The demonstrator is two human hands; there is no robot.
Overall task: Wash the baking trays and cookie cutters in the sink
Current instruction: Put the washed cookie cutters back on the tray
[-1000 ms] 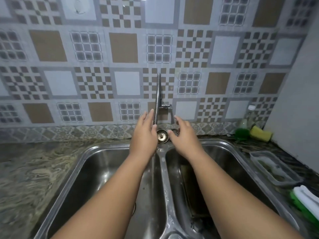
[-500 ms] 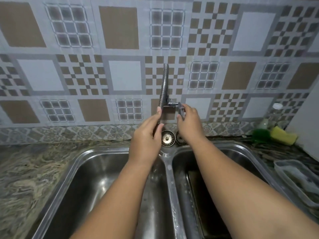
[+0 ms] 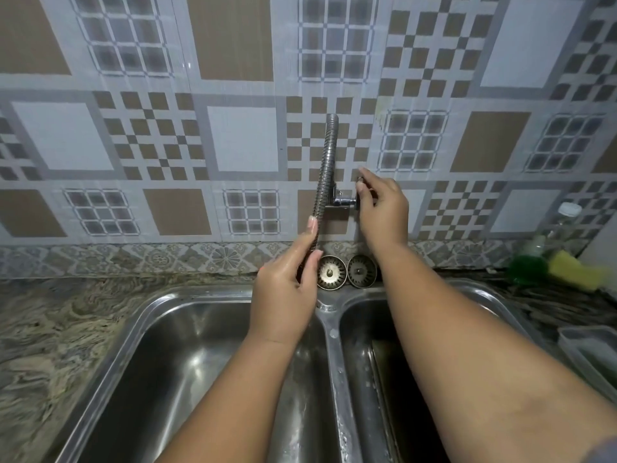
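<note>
A double steel sink [image 3: 329, 332] fills the lower view. A flexible ribbed tap hose [image 3: 326, 168] rises against the tiled wall. My left hand [image 3: 283, 295] is wrapped around the hose's lower end, over the left basin. My right hand [image 3: 382, 212] grips the tap handle [image 3: 358, 194] on the wall valve. A dark flat tray [image 3: 390, 379] lies in the right basin, mostly hidden by my right forearm. No cookie cutters are visible.
Two round sink strainers [image 3: 347, 271] stand at the back rim between the basins. A bottle with green liquid [image 3: 534, 255] and a yellow sponge [image 3: 574, 270] sit at the back right. A clear plastic container [image 3: 591, 355] rests on the right counter. Marbled countertop [image 3: 50, 329] lies to the left.
Both hands rose from the sink rim to the tap. The left hand closed on the hose and the right hand took the tap handle. The view moved closer.
</note>
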